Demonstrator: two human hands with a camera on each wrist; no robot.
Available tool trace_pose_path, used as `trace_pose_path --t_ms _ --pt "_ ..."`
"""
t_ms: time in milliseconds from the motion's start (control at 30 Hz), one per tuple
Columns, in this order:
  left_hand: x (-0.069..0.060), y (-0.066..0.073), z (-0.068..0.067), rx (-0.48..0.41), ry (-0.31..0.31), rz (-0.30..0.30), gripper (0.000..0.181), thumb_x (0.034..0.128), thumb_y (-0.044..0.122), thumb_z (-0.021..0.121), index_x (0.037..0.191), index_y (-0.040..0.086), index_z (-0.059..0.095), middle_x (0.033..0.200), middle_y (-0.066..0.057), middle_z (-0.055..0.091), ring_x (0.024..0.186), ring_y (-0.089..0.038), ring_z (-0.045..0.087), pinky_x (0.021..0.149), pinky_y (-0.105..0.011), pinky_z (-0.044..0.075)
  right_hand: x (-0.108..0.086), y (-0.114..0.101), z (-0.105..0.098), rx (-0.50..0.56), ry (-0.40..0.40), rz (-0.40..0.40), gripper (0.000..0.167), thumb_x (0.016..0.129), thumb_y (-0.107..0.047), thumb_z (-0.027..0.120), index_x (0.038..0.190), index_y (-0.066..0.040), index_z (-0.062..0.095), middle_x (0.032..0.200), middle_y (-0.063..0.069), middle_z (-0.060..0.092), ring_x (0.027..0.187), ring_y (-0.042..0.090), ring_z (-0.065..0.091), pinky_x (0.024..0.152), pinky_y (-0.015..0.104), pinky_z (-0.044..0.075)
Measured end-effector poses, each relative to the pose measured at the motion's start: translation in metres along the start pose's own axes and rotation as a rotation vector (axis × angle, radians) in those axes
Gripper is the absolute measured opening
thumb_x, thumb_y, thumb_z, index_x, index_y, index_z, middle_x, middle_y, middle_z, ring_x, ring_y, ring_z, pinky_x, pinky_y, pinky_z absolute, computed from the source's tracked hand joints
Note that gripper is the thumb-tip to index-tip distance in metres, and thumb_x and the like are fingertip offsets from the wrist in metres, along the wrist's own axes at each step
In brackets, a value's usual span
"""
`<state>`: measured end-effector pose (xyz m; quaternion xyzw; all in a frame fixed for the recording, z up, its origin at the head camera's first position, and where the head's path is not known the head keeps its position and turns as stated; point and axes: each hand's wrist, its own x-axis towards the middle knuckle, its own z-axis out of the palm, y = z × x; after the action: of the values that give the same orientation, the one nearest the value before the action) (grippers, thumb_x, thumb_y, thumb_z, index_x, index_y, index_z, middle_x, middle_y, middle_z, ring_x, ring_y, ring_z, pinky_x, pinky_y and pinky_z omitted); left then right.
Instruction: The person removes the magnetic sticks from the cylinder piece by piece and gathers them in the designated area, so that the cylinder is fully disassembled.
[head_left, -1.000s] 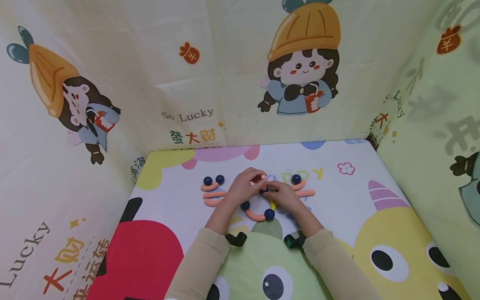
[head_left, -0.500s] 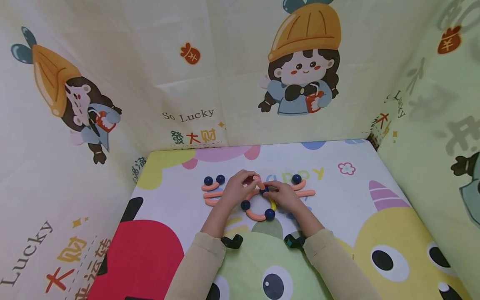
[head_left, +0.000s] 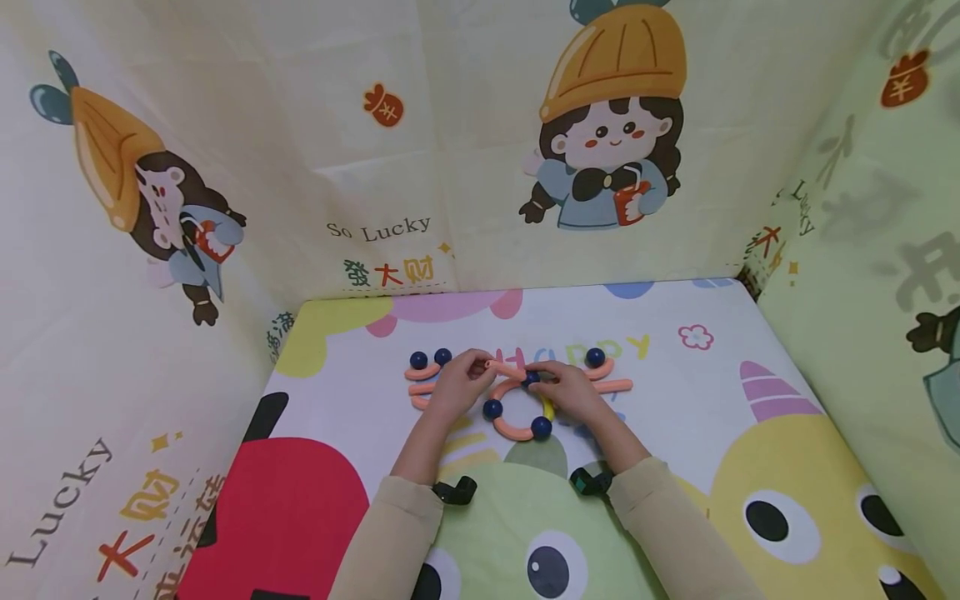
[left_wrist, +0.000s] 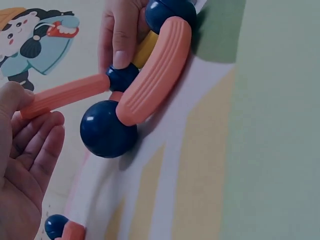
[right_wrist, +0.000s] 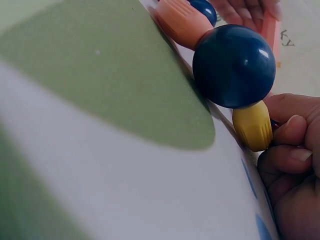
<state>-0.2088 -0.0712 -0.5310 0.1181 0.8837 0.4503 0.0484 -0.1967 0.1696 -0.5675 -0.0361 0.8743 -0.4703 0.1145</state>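
A straight pink rod (left_wrist: 70, 94) slopes from the left hand (head_left: 465, 383), whose thumb and fingers pinch its outer end, to a blue ball (head_left: 530, 378) at the ring's far side. The right hand (head_left: 567, 390) pinches that ball, fingers curled; the left wrist view shows its thumb pressed there, which the head view barely resolves. Only the wrist views show grooves on the curved pink piece (left_wrist: 159, 72) and yellow piece (right_wrist: 252, 126). Around lies the printed mat (head_left: 675, 387), lettered "HAPPY", the H partly covered. Behind, the wall cloth (head_left: 465, 150) reads "So Lucky" above "發大财"; the right wrist view catches just "KY".
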Motion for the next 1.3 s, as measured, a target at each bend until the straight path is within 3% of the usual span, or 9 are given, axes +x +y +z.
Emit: trace_pose_path --t_ms 200,733,1000,1133,1300 --pt "-0.005 -0.008 0.001 -0.055 0.019 -0.044 0.03 0.0948 0.045 0.063 0.114 0.022 0.067 0.099 0.004 0.07 0.092 -0.012 0.066 0.082 -0.035 0.055 0.0 0.001 0.0 0.011 -0.006 0.017 0.037 0.092 -0.04 0.069 0.128 -0.037 0.064 0.097 0.003 0.067 0.061 0.019 0.058 0.058 0.031 0.049" --pt "-0.014 -0.018 0.009 -0.144 0.077 -0.122 0.024 0.0924 0.045 0.066 0.106 0.025 0.067 0.097 0.004 0.067 0.088 -0.013 0.064 0.077 -0.033 0.054 -0.001 -0.002 -0.001 0.002 -0.015 -0.01 0.036 0.092 -0.039 0.069 0.128 -0.035 0.064 0.071 0.003 0.062 0.053 0.019 0.055 0.053 0.032 0.047" --pt "-0.021 -0.019 0.013 -0.16 0.102 -0.12 0.024 0.0921 0.045 0.066 0.105 0.025 0.066 0.096 0.004 0.066 0.086 -0.012 0.064 0.076 -0.031 0.053 0.001 -0.001 0.0 -0.012 -0.016 -0.014 0.036 0.092 -0.038 0.069 0.128 -0.034 0.064 0.07 0.003 0.061 0.054 0.018 0.055 0.053 0.031 0.048" --pt "-0.024 -0.02 0.011 -0.201 0.107 -0.145 0.024 0.093 0.045 0.065 0.107 0.025 0.065 0.096 0.002 0.066 0.086 -0.013 0.064 0.074 -0.03 0.053 0.001 -0.001 0.0 -0.013 -0.017 -0.018 0.036 0.092 -0.038 0.069 0.128 -0.034 0.064 0.074 0.003 0.062 0.054 0.018 0.055 0.053 0.031 0.048" --pt "-0.025 -0.023 0.0 -0.29 0.137 -0.121 0.023 0.094 0.039 0.067 0.109 0.022 0.066 0.096 -0.002 0.067 0.085 -0.014 0.069 0.077 -0.03 0.055 0.0 0.002 -0.001 0.0 -0.013 -0.011 0.035 0.093 -0.038 0.068 0.127 -0.034 0.064 0.073 0.004 0.062 0.055 0.019 0.055 0.053 0.031 0.047"
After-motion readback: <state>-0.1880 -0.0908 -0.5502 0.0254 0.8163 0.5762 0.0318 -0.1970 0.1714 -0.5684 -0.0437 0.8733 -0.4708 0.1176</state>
